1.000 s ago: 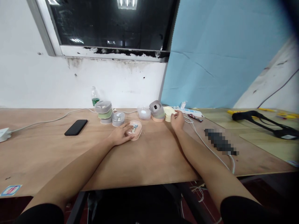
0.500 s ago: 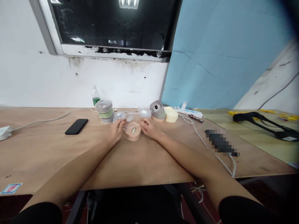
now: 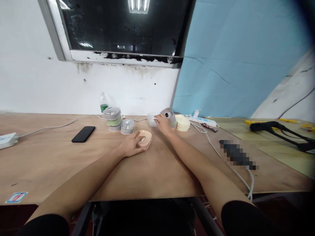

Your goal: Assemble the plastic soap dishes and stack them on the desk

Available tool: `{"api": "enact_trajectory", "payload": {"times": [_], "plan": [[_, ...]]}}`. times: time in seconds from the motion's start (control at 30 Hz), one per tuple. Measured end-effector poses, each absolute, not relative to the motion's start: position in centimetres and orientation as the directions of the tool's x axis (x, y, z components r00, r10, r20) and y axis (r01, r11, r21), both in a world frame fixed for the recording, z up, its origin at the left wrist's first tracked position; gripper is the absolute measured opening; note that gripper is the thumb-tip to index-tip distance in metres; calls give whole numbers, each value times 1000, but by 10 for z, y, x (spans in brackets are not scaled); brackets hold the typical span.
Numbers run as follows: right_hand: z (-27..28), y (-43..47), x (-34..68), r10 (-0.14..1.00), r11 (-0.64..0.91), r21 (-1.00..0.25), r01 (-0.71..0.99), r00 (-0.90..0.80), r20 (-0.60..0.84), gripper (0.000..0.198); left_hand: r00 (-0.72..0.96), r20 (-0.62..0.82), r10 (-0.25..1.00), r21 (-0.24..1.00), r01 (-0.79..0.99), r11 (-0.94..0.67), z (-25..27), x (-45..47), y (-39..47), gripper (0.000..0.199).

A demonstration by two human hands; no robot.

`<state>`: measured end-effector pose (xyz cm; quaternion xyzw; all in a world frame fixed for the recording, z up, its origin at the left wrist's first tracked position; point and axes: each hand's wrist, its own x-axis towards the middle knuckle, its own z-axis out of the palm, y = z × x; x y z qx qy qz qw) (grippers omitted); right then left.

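My left hand (image 3: 133, 145) is closed around the near left side of a small pink plastic box (image 3: 147, 139), which rests on the table. A slot shows in the box's top, partly covered by my fingers. My right hand (image 3: 163, 124) is reaching forward, fingers apart, with its fingertips at the edge of clear plastic covers (image 3: 152, 120). Whether they touch is hard to make out. Just behind that hand stand grey frame-like parts (image 3: 169, 115), partly hidden by it. Left of the pink box sits a grey box with a clear top (image 3: 127, 127).
Stacked grey and green boxes (image 3: 112, 118) stand at the back left, with a bottle (image 3: 103, 102) behind. Cream discs (image 3: 182, 122) are piled at right, near a power strip (image 3: 205, 122) and cables. A black phone (image 3: 83, 134) lies left; a black strap-like frame (image 3: 278, 131) lies far right.
My right hand has left the pink box and moved forward and right to the clear covers. My left hand has shifted onto the box's near left side. The view has tilted slightly.
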<state>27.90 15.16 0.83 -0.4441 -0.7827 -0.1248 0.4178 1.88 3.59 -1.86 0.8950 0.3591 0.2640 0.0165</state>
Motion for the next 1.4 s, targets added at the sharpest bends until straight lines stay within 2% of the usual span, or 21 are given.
{"api": "enact_trajectory", "payload": {"times": [0.1, 0.2, 0.3, 0.4, 0.57, 0.8, 0.9, 1.03, 1.1, 1.2, 1.27, 1.4], "plan": [[-1, 159, 279, 650, 548, -213, 809, -251, 717, 26, 600, 374, 707, 252, 668, -700, -23, 18, 39, 62], [-10, 149, 279, 623, 570, -253, 781, -211, 753, 29, 591, 353, 725, 334, 645, -688, -24, 18, 41, 55], [-14, 131, 274, 586, 597, -278, 753, -172, 792, 28, 516, 451, 728, 418, 599, -683, -21, 19, 40, 51], [-15, 114, 264, 552, 659, -261, 705, -218, 805, 29, 388, 566, 727, 507, 532, -678, -19, 21, 41, 46], [-14, 102, 244, 520, 739, -250, 626, -292, 803, 42, 258, 696, 670, 542, 422, -727, -19, 21, 44, 39], [-16, 110, 252, 570, 625, -314, 715, -143, 809, 18, 160, 763, 626, 540, 376, -753, -17, 23, 43, 32], [-17, 108, 254, 555, 634, -257, 730, -197, 808, 17, 44, 760, 648, 591, 367, -718, -16, 21, 46, 33], [-10, 107, 255, 479, 709, -165, 686, -295, 827, 16, -68, 731, 679, 660, 324, -678, -14, 16, 49, 35], [1, 113, 263, 462, 686, -205, 698, -201, 864, 12, -89, 740, 667, 655, 323, -683, -13, 14, 50, 34], [25, 128, 292, 423, 530, -406, 745, 182, 887, 5, -68, 781, 621, 602, 350, -718, -14, 15, 48, 32], [42, 137, 322, 337, 399, -555, 730, 446, 829, 11, -8, 812, 583, 544, 373, -752, -15, 17, 47, 29], [54, 146, 387, 171, 315, -706, 635, 693, 700, 17, 168, 830, 532, 434, 404, -805, -16, 19, 42, 26]]}}
